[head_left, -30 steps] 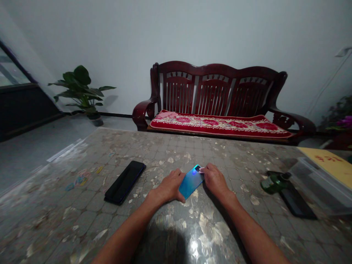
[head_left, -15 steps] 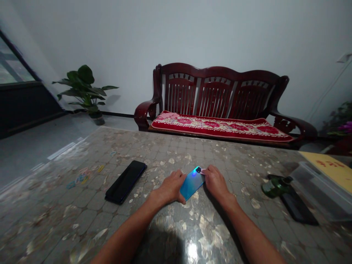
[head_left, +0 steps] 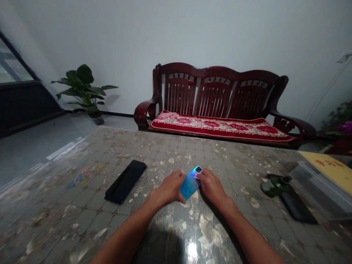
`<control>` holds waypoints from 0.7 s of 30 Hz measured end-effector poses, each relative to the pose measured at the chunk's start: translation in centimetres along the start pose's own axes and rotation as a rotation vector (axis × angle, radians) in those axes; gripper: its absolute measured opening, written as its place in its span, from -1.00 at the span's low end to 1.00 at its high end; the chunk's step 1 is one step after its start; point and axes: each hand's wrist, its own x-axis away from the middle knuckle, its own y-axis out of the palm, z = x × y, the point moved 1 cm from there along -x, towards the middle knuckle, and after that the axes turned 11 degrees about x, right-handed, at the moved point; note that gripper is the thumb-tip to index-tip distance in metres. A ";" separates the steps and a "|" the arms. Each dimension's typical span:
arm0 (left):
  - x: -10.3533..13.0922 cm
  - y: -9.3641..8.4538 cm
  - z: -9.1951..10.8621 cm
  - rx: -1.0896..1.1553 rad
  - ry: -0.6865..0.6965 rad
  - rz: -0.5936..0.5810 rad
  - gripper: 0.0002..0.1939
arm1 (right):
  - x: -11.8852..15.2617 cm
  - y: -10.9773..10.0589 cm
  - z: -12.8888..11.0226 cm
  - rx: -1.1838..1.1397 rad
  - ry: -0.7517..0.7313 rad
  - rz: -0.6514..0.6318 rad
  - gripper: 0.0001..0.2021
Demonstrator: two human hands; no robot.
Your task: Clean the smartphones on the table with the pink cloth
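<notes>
1. Head view: blue phone [head_left: 189,186] back up, mid-counter [head_left: 165,146], well in from the far edge, camera end aimed at that edge and slightly right. Can't tell if it's dead flat.
2. Left hand [head_left: 172,186]: fingers on the phone's left side, thumb at its near end, gripping it between them.
3. Right hand [head_left: 211,184]: fingers pinching a small white scrap [head_left: 197,176] against the phone's back, just beside the camera block. Can't make out the material from where I stand.
4. Black phone [head_left: 125,181]: apart from the left hand, toward the counter's left edge.
5. Coloured bands [head_left: 82,176]: loose, nearer that edge.
6. Right side: green bottle [head_left: 275,186] by a dark slab [head_left: 298,207]; clear box [head_left: 316,192] just beside.
</notes>
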 end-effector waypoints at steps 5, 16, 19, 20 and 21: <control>-0.1 0.2 -0.2 -0.004 0.011 0.003 -0.18 | -0.2 -0.2 0.9 0.028 0.104 -0.004 -0.66; 0.1 0.3 -0.1 -0.002 0.005 0.004 -0.16 | -0.5 -0.3 0.4 0.027 0.091 -0.015 -0.66; 0.2 0.3 0.1 0.001 -0.005 0.003 -0.14 | -0.6 -0.3 0.5 0.017 0.076 -0.018 -0.66; 0.2 0.3 0.1 0.003 -0.006 0.002 -0.14 | -0.6 -0.4 0.5 -0.002 0.042 -0.027 -0.67; 0.2 0.3 0.1 0.004 -0.004 0.003 -0.15 | -0.7 -0.4 0.5 -0.022 0.012 -0.034 -0.67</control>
